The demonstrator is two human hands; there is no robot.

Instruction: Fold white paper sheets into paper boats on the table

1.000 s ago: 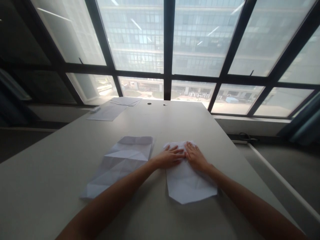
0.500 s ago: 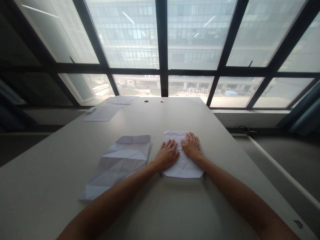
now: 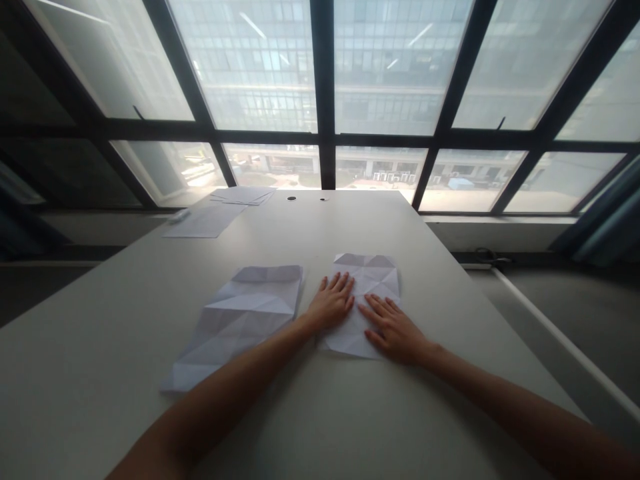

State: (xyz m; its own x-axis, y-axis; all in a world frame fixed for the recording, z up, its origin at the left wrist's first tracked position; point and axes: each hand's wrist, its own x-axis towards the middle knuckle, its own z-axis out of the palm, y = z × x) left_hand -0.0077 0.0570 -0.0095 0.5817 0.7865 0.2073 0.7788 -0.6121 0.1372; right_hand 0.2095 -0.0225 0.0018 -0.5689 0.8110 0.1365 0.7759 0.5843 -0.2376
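Note:
A creased sheet of white paper (image 3: pixel 377 275) lies on the table in front of me, with fold lines crossing it. My left hand (image 3: pixel 332 301) rests flat on its left side, fingers spread and pointing away from me. Over the lower right part of the same sheet lies my right hand (image 3: pixel 395 328), palm down with fingers stretched toward the upper left. Neither hand grips anything. Left of them is a stack of creased paper (image 3: pixel 250 310), partly behind my left forearm.
A white table (image 3: pixel 310 233) stretches toward large dark-framed windows. At its far left lie several flat sheets of paper (image 3: pixel 205 221) and a small clear item I cannot make out. Two holes sit near the far edge. A cable (image 3: pixel 487 255) lies on the floor to the right.
My right hand has moved from the sheet's upper right down toward its lower right. The sheet's far edge shows more, and the sheet has turned slightly. My left hand stays nearly in place.

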